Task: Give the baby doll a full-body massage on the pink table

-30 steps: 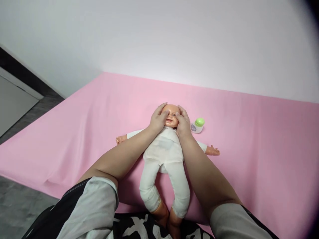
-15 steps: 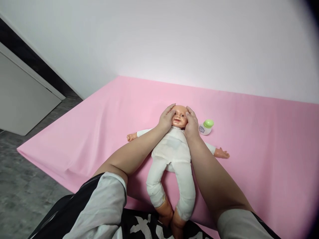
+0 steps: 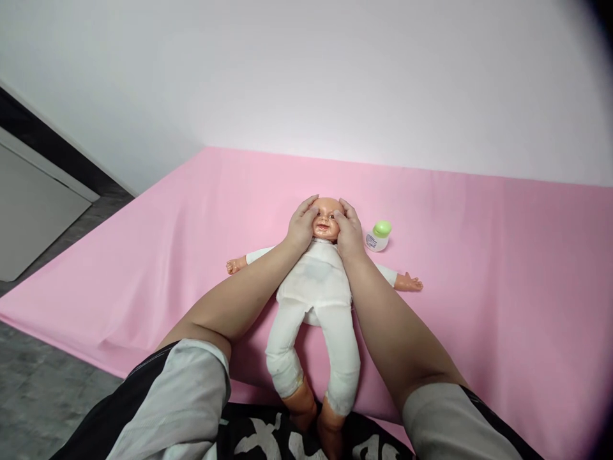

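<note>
A baby doll (image 3: pixel 316 271) in a white cloth suit lies on its back, face up, with its arms spread and its feet toward me. My left hand (image 3: pixel 301 223) is cupped against the left side of the doll's head, its thumb resting on the cheek near the eye. On the opposite side my right hand (image 3: pixel 349 230) curves around the head in the same way, thumb by the other eye. Both palms touch the head, so its sides are hidden. Just right of my right hand stands a small clear bottle (image 3: pixel 378 236) with a green cap.
A pink sheet (image 3: pixel 445 255) covers the surface under the doll, with folds toward its left and right sides. Behind it rises a white wall (image 3: pixel 306 76). Grey floor (image 3: pixel 43 370) and a pale panel (image 3: pixel 38 204) show at the left.
The camera view has turned slightly, so everything sits further left in the picture. Both hands stay on the doll's head, with no clear change in their hold.
</note>
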### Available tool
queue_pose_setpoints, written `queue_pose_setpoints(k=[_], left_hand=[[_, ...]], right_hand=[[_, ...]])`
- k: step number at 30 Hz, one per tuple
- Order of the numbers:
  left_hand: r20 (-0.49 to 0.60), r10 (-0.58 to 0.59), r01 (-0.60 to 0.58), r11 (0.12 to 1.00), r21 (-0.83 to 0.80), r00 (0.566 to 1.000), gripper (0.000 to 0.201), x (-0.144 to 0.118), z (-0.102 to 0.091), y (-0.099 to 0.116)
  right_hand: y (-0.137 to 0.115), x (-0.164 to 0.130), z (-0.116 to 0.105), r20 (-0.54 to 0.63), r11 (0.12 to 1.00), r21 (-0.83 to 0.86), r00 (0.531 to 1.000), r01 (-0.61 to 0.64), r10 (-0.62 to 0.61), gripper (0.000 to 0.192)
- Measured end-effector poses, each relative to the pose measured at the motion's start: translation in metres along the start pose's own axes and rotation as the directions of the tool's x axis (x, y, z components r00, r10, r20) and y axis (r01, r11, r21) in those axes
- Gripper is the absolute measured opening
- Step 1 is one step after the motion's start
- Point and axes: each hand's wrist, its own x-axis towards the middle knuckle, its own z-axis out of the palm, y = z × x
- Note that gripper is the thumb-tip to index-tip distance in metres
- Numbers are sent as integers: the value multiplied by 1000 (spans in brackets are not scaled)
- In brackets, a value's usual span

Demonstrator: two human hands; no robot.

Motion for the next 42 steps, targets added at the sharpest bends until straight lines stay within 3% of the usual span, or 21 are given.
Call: queue_pose_setpoints(k=[5,12,20,42], left_hand=[[3,-34,35,995,-91,999,48,0,-2,-3],[22,-53,54,996,-72,998,51,0,-1,-5],[19,-25,27,998,-64,1000,50,1,-2,-8],[24,-44,47,986,-158,999,49,3,-1,-14]], right_hand=[[4,3,0,13,1000,-3,1000,-24,24,59],[-1,0,2,36,998,-53,999,-33,35,62],[4,2,-1,6,991,-126,999,47,-46,54],[-3,-1,-2,-1,991,-129,999,41,-42,53]])
